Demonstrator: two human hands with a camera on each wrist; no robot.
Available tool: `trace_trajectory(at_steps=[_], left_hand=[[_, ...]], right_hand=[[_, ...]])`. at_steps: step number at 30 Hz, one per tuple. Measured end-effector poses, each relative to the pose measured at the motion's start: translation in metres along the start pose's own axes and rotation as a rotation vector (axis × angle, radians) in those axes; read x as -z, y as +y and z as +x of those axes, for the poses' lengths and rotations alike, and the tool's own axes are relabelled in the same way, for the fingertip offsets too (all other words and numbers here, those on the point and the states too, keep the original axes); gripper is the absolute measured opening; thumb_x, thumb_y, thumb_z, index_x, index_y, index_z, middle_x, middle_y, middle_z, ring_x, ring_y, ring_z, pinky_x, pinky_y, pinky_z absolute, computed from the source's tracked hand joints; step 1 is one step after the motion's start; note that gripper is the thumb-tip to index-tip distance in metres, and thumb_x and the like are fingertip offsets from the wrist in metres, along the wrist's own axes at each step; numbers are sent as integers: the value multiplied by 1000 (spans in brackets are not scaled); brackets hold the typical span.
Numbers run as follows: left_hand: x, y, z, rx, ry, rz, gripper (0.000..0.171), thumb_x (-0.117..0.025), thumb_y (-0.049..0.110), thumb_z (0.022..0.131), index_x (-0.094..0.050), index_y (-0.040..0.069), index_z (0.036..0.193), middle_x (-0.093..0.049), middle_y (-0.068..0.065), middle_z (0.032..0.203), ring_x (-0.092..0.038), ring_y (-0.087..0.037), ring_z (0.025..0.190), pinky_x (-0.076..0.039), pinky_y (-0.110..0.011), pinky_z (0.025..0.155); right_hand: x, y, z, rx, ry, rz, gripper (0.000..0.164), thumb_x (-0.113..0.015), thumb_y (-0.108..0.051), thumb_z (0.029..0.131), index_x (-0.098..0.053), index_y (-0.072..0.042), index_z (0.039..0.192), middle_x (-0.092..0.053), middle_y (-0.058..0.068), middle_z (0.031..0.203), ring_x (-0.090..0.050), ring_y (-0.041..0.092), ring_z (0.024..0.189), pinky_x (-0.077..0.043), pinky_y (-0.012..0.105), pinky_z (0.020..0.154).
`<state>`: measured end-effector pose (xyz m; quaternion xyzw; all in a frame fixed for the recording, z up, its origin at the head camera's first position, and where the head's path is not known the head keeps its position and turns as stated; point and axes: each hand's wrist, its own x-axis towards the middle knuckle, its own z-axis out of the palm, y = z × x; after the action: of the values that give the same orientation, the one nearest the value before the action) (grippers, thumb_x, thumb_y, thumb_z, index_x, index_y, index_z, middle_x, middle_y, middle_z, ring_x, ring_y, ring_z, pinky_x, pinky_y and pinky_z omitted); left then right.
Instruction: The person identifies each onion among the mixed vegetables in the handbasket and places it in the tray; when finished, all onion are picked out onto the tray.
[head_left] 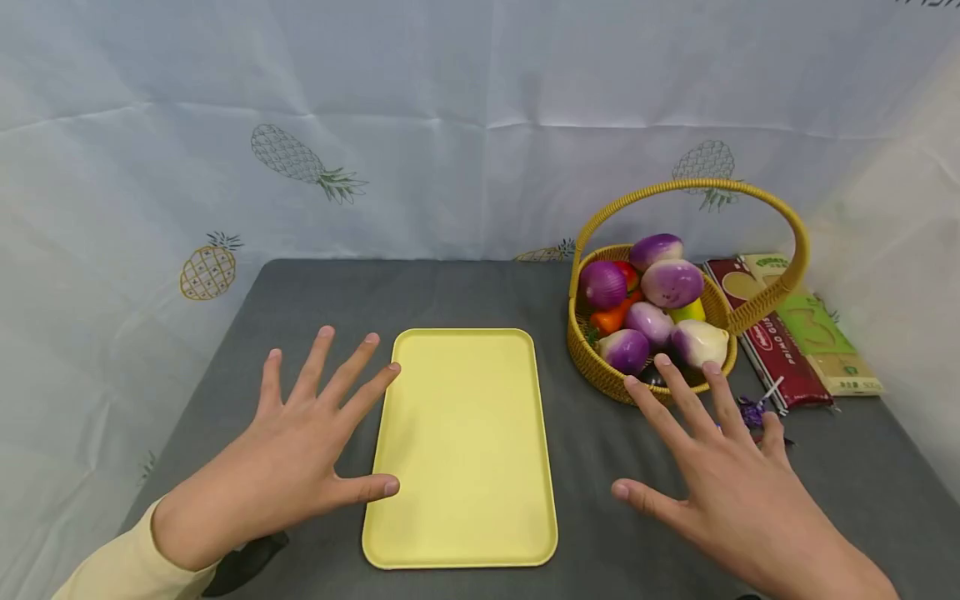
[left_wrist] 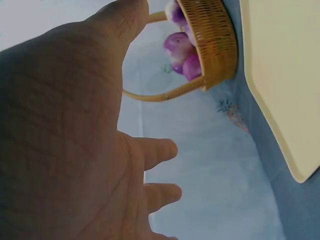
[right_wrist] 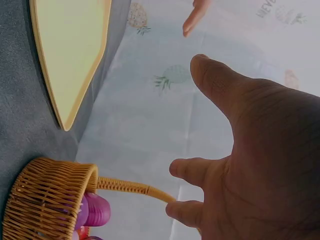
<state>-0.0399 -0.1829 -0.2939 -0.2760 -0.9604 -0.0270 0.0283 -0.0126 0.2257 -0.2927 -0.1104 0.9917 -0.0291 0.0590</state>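
A cream sleeve (head_left: 131, 562) is covering the left wrist; its grip (head_left: 292, 454), the left grip, is hanging wide, fingers splayed. The right grip (head_left: 738, 492) is hanging just as wide. Between the two grips, a yellow tray (head_left: 465, 450) is lying on the grey counter (head_left: 480, 293). Just ahead of the right grip, a wicker basket (head_left: 600, 375) is holding purple-and-white vegetables (head_left: 672, 283) and an onion (head_left: 603, 285). Beyond that grip's little finger, two packets (head_left: 776, 354) are lying beside the basket. Farthest from both grips, a pineapple-print cloth (head_left: 450, 183) is hanging.
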Motion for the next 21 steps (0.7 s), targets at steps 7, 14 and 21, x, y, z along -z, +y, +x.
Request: trace_trajectory(at_steps=[7,14,21], left_hand=[[-11,-2,3,25,-25,-73,106,-57,82,82,-26,22,163,-7,-10,170,4,-50,151,-7,-84,99],[-43,-9,9,62,-74,-144,104,-67,76,80,-31,22,161,-14,-13,168,-1,-54,149,-8,-85,97],[-80,-24,10,109,-169,-193,106,-68,80,74,-37,24,159,-20,-22,164,-17,-65,141,-19,-90,87]], right_hand=[[-12,1,1,11,-8,71,99,-42,-88,83,-10,-40,163,6,-4,170,20,37,151,-5,89,90],[-26,6,8,22,-18,144,95,-45,-83,87,-11,-39,164,3,-1,170,15,37,152,-4,86,96],[-26,34,25,15,24,257,88,-54,-64,97,-14,-27,165,-1,7,170,2,46,152,-15,81,101]])
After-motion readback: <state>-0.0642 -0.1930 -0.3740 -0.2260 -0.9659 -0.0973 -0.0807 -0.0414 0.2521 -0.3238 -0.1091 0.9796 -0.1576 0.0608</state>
